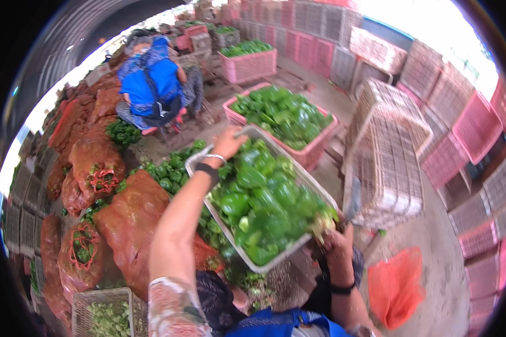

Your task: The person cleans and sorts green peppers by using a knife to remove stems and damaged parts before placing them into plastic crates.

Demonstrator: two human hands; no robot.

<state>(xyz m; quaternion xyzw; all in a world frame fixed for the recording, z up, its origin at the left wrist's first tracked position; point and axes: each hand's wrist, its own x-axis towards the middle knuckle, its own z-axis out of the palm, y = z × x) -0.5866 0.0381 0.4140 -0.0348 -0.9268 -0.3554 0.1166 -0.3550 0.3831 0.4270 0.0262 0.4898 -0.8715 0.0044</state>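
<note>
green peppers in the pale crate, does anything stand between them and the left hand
Nothing visible does: the left hand is at the pale crate's upper-left rim in the picture, right beside the uncovered green peppers.

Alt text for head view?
A person's left hand is at the far rim of a pale crate heaped with green peppers; the right hand holds a pale-green piece at the right corner. Beyond are a pink crate of peppers and a co-worker in blue; mesh sacks lie left.
</note>
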